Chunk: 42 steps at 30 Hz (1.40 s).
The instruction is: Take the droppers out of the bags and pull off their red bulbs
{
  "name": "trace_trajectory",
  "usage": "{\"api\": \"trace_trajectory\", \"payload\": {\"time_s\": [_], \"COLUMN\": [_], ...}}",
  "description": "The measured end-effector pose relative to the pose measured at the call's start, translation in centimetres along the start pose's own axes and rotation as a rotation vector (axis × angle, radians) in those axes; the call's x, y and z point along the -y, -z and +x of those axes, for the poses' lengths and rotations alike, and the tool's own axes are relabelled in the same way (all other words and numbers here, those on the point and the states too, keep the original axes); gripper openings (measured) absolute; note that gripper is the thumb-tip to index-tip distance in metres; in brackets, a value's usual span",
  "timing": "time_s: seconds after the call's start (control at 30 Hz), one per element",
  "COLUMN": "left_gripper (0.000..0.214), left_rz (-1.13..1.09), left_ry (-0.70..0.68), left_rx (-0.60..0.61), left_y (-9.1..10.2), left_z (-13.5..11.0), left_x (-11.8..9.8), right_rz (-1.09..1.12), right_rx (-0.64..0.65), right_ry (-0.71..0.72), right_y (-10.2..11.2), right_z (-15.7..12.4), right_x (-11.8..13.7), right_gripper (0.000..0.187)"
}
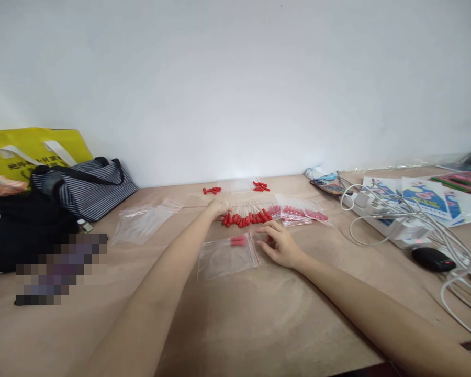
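Note:
My left hand reaches far across the table to a row of red-bulbed droppers, its fingers curled onto the row's left end; what they grip is too small to tell. My right hand lies with fingers stretched out flat on the table, touching the right edge of a clear zip bag that holds a few red-bulbed droppers. Filled bags lie just right of the loose row. More loose red bulbs and droppers sit near the wall.
Empty clear bags lie at the left. A striped bag, a yellow bag and a black bag stand at far left. A power strip with white cables, a black mouse and leaflets are at right.

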<state>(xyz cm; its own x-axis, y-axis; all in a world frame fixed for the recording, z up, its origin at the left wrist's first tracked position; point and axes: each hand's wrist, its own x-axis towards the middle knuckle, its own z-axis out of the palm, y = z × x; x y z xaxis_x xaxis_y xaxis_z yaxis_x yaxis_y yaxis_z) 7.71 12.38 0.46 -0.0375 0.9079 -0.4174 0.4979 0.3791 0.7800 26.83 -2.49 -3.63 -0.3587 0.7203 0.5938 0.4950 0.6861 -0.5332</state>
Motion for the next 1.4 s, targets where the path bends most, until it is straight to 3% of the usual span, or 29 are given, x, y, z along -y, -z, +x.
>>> {"api": "trace_trajectory", "payload": {"time_s": [0.27,0.57,0.8,1.0,1.23,1.4], "left_gripper": [0.018,0.012,0.015,0.029,0.01,0.012], "left_rz": [0.028,-0.063,-0.088,-0.123,-0.118,-0.086], "left_ry": [-0.059,-0.148,-0.129,-0.234,-0.355,-0.412], "left_rx": [-0.009,0.022,0.04,0.042,-0.058,-0.162], "left_y": [0.9,0.3,0.6,0.1,-0.6,0.8], "left_z": [-1.2,-3.9,-3.4,-2.4,-1.8,-3.1], "left_x": [1.8,2.3,2.8,3.4,4.0,5.5], "right_rz": [-0.039,-0.063,-0.063,-0.096,-0.067,-0.047], "right_rx": [0.05,0.071,0.092,0.072,0.098,0.075], "right_ry": [0.027,0.057,0.06,0.011,0.016,-0.009], "right_y": [0.1,-0.1,0.1,-0.1,-0.1,-0.1], "right_z": [0.0,-0.2,-0.1,0.0,-0.1,0.0], "right_x": [-0.1,-0.4,0.0,0.0,0.0,0.3], "right_gripper": [0.03,0.028,0.022,0.015,0.012,0.011]}}
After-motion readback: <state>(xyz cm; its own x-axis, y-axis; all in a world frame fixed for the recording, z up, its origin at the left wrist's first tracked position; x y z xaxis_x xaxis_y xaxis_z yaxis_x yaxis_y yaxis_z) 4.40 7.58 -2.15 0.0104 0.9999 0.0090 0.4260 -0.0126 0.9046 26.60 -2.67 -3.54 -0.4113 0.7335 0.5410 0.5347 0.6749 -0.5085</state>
